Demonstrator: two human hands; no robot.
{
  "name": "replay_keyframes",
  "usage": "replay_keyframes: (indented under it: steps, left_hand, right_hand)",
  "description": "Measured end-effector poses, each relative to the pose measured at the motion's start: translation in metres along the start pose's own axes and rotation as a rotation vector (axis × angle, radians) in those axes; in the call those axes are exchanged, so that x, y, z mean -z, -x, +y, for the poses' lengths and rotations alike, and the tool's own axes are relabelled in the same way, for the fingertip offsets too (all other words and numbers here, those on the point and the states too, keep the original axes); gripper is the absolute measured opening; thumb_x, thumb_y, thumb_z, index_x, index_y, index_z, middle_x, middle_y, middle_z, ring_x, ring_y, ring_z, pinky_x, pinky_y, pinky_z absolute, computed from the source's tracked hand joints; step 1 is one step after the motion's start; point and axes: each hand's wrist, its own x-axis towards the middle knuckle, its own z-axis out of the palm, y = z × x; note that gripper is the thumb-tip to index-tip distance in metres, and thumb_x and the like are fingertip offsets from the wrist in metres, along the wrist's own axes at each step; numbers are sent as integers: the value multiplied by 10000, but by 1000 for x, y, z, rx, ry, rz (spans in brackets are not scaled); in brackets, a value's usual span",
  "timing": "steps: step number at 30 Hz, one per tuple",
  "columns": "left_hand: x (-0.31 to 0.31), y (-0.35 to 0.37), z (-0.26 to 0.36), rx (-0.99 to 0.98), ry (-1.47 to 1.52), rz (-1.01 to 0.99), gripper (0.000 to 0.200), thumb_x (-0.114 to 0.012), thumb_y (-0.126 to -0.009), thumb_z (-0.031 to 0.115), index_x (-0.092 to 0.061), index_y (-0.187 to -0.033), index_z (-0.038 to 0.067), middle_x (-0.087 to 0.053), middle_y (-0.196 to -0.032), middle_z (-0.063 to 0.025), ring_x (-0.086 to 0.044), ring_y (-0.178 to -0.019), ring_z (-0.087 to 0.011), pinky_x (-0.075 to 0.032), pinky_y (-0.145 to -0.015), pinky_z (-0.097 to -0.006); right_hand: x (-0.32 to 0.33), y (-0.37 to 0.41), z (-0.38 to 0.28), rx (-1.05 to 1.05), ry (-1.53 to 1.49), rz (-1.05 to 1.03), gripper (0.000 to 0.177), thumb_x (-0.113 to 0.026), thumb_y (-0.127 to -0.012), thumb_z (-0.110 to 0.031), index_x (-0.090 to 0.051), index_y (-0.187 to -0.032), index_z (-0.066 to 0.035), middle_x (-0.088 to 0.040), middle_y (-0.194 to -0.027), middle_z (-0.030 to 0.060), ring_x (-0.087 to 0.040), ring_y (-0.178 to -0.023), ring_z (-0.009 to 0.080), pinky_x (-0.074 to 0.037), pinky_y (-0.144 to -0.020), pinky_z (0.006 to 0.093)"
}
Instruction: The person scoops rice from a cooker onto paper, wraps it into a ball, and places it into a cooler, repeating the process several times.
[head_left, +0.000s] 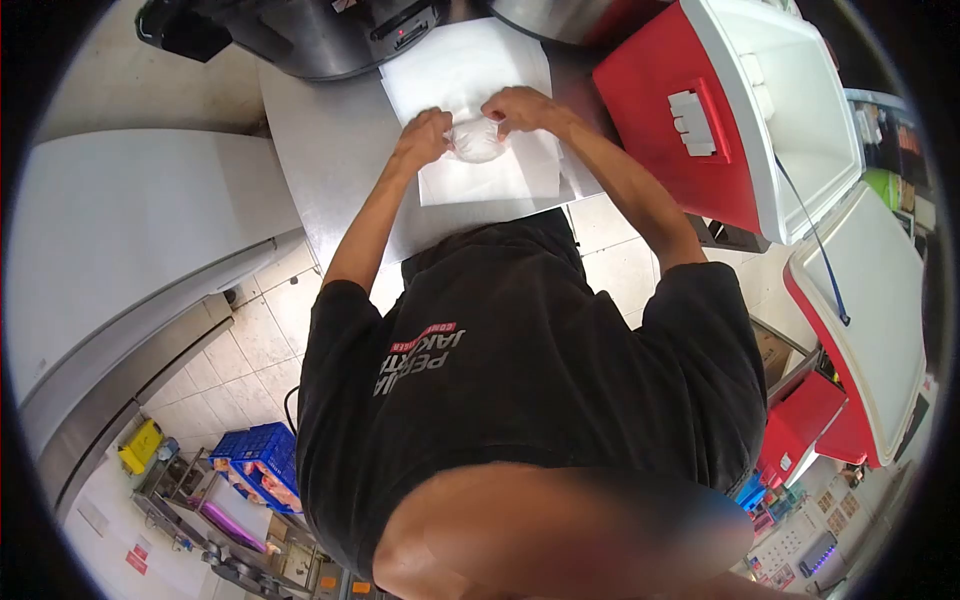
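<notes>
A white rounded bundle (477, 140), its wrapping creased and slightly shiny, rests on white paper sheets (487, 187). I cannot make out what is inside. My left hand (427, 137) pinches the bundle's left edge with bent fingers. On the opposite side, my right hand (517, 109) grips the upper right edge between thumb and fingers. The paper lies on a steel table (330, 150).
A dark appliance (335, 40) and a steel pot (570, 15) stand behind the paper. To the right is an open red and white cooler box (690, 120). A white cabinet-like unit (150, 230) borders the left. Blue crates (262, 462) sit behind me.
</notes>
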Motion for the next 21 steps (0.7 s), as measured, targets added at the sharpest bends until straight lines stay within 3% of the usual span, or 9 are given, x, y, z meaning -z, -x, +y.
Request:
replay_keyframes:
  steps: [1,2,5,6,9,13,14,16,21]
  left_hand:
    - [-4,4,0,87,153,24,203,-711,-707,82,-599,-864,21,-579,-953,-150,-544,-971,-329,-450,-810,-418]
    - [-8,8,0,174,308,50,160,-683,-722,56,-597,-851,18,-583,-924,-161,-553,-948,-326,-458,-801,-414]
    - [-29,30,6,126,371,294,125,-627,-734,22,-595,-854,16,-577,-895,-167,-562,-915,-323,-471,-794,-407]
    - [-28,39,18,64,293,369,103,-609,-738,22,-589,-836,-4,-573,-890,-140,-561,-909,-310,-476,-792,-397]
    - [-59,42,14,-142,37,537,105,-605,-748,36,-588,-830,-27,-564,-883,-110,-562,-893,-291,-480,-789,-389]
    - [-46,59,24,-184,226,582,180,-621,-801,74,-606,-922,-59,-559,-916,-130,-560,-891,-289,-481,-784,-359]
    - [-43,55,27,-186,219,586,180,-621,-801,74,-606,-922,-59,-559,-916,-130,-560,-891,-289,-481,-784,-359]
    - [-43,53,38,261,524,615,187,-631,-803,56,-608,-957,-47,-564,-953,-157,-555,-901,-313,-467,-805,-378]
    - [-55,42,36,181,400,679,142,-654,-798,48,-611,-928,8,-596,-937,-139,-573,-916,-316,-450,-826,-391]
  right_hand:
    - [-10,7,-3,0,2,2,310,-747,-631,-242,-580,-810,-52,-585,-903,107,-566,-887,323,-453,-740,417]
    - [-23,17,-8,2,-52,217,237,-720,-661,-174,-565,-792,-52,-581,-886,100,-565,-879,315,-456,-739,420]
    - [-70,34,-15,35,-77,615,137,-662,-705,-66,-566,-800,-44,-585,-894,92,-567,-880,302,-466,-762,413]
    - [-84,37,-18,62,-49,810,116,-632,-720,-25,-581,-825,-36,-592,-920,91,-571,-889,296,-474,-786,403]
    - [-116,44,-36,46,-113,974,170,-606,-736,-30,-611,-906,-30,-599,-969,110,-570,-926,305,-463,-837,402]
    - [-132,61,-55,-82,-73,920,435,-585,-754,-57,-565,-1188,-40,-500,-1208,106,-440,-1131,297,-331,-959,438]
    - [-130,59,-56,-77,-71,927,435,-585,-754,-57,-565,-1188,-40,-500,-1208,106,-440,-1131,297,-331,-959,438]
    - [-133,61,-67,-217,-65,896,434,-585,-761,-97,-572,-1193,-51,-481,-1224,94,-402,-1141,301,-316,-938,448]
    - [-131,62,-78,-358,-263,876,440,-635,-755,-161,-598,-1189,-98,-485,-1224,86,-410,-1137,293,-330,-910,456]
